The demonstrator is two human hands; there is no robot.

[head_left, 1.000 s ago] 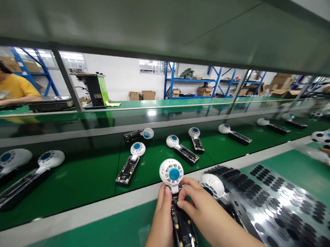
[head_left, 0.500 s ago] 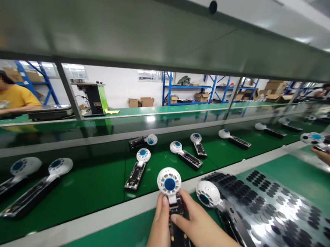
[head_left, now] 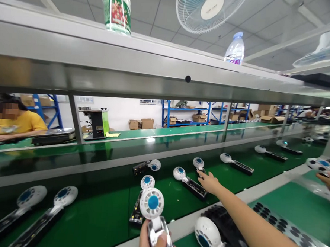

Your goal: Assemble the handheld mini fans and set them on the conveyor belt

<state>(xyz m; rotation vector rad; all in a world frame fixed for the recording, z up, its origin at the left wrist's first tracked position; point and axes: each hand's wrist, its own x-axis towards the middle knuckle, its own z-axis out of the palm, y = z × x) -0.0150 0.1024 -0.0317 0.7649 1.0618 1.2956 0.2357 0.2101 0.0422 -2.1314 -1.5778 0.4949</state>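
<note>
My left hand (head_left: 153,245) is closed around the handle of a small hand-held fan (head_left: 152,204) with a white head and a blue hub, holding it upright at the bottom of the view. My right hand (head_left: 209,181) is stretched out over the green conveyor belt (head_left: 98,212), fingers extended. Its fingertips reach the open black handle of a fan unit (head_left: 198,163) lying on the belt. A second fan unit (head_left: 189,182) lies just left of that hand.
Several more fan units lie along the belt. Another fan (head_left: 207,237) rests on my bench beside a shiny sheet of black round pads (head_left: 289,230). A co-worker's hand (head_left: 329,181) works at right, and a person in yellow (head_left: 14,123) sits across. Bottles (head_left: 116,8) stand on the shelf overhead.
My right hand has left the held fan and reached forward onto the belt. The left hand alone now holds the fan. The view has tilted upward.
</note>
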